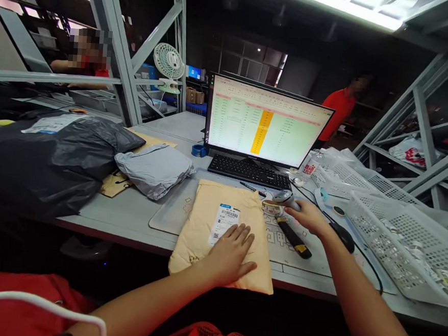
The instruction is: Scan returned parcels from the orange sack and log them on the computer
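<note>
A tan padded envelope [200,222] lies flat at the front of the desk, over part of a patterned mat. It bears a white shipping label [226,222] with a barcode. My left hand [233,253] rests flat on the envelope, fingers stretched, partly over the label's lower edge. To the right, my right hand [310,217] is closed around the grip of a grey handheld barcode scanner [282,197], whose head points left toward the envelope. A black and yellow utility knife [293,239] lies on the mat below the scanner.
A monitor [265,122] showing a spreadsheet stands behind a black keyboard [249,171]. Grey [155,168] and black [51,161] plastic parcels lie left; white baskets [403,242] stand right. Near my right forearm are a black mouse [342,237] and cable. Two people are beyond the desk.
</note>
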A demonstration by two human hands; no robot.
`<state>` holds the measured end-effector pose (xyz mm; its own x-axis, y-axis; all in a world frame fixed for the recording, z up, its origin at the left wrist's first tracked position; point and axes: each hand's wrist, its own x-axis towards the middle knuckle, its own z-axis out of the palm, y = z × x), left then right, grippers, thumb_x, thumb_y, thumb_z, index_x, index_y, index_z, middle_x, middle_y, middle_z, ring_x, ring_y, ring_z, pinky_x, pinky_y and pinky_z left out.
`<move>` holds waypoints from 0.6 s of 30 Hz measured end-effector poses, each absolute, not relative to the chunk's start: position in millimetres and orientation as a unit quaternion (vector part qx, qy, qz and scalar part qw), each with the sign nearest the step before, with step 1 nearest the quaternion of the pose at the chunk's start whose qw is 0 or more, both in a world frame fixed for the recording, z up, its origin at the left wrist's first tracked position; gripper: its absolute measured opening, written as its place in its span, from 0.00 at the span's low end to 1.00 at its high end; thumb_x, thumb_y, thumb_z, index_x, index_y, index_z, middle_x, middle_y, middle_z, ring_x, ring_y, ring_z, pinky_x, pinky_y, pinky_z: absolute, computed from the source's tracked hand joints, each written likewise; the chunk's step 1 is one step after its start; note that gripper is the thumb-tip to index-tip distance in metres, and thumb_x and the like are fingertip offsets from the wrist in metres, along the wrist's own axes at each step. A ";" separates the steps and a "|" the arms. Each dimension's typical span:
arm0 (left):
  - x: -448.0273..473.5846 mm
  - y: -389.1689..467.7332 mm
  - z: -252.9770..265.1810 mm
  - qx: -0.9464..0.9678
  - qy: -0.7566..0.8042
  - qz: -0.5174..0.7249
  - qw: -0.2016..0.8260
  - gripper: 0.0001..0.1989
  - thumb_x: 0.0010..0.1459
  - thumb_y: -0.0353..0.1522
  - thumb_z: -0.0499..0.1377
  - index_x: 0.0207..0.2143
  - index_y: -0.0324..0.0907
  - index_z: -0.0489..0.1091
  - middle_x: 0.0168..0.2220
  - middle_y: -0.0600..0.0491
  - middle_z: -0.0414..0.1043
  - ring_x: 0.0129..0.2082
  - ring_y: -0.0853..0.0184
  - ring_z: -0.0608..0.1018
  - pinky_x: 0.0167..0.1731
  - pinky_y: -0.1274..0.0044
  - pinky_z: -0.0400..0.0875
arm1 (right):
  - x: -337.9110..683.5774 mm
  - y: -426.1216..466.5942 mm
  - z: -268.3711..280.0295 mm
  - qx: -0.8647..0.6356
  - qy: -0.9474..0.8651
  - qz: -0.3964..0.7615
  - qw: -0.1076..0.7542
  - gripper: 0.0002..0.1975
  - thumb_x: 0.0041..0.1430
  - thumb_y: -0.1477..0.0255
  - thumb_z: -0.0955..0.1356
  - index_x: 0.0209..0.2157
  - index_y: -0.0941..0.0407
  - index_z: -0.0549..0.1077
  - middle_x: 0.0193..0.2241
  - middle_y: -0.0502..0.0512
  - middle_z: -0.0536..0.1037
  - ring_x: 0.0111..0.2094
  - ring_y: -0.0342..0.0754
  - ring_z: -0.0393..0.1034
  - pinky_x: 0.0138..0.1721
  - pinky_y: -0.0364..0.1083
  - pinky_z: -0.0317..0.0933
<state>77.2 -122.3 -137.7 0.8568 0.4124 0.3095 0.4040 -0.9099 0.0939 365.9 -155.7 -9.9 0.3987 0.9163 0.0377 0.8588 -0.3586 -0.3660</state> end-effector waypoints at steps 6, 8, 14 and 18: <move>7.8 -81.1 -117.3 0.970 0.172 0.158 0.072 0.32 0.68 0.47 0.66 0.68 0.43 0.71 0.73 0.44 0.65 0.75 0.52 0.64 0.76 0.59 0.56 | 384.3 -157.4 -51.5 -0.885 -0.440 0.015 0.152 0.23 0.64 0.61 0.71 0.55 0.60 0.76 0.45 0.71 0.83 0.46 0.63 0.80 0.46 0.53 0.71; -15.9 -78.7 -118.7 0.965 0.204 0.156 0.054 0.32 0.68 0.45 0.66 0.70 0.46 0.70 0.74 0.46 0.62 0.76 0.51 0.63 0.75 0.57 0.56 | 387.8 -155.4 -57.8 -0.892 -0.426 0.000 0.150 0.25 0.62 0.63 0.73 0.57 0.58 0.75 0.47 0.72 0.82 0.48 0.65 0.80 0.48 0.55 0.71; -49.3 -89.9 -158.0 0.959 0.249 0.136 0.004 0.66 0.42 0.58 0.78 0.78 0.53 0.55 0.80 0.43 0.45 0.79 0.36 0.48 0.73 0.42 0.52 | 391.8 -107.1 -54.3 -0.879 -0.447 -0.041 0.161 0.28 0.73 0.63 0.64 0.67 0.62 0.67 0.60 0.74 0.76 0.62 0.62 0.72 0.60 0.52 0.65; -45.1 -91.5 -180.7 0.940 0.273 0.194 -0.058 0.57 0.48 0.30 0.74 0.78 0.53 0.56 0.80 0.47 0.45 0.80 0.41 0.48 0.74 0.44 0.50 | 378.9 -46.8 -63.6 -0.855 -0.497 0.003 0.146 0.27 0.75 0.66 0.62 0.71 0.57 0.63 0.58 0.66 0.80 0.61 0.58 0.74 0.61 0.51 0.64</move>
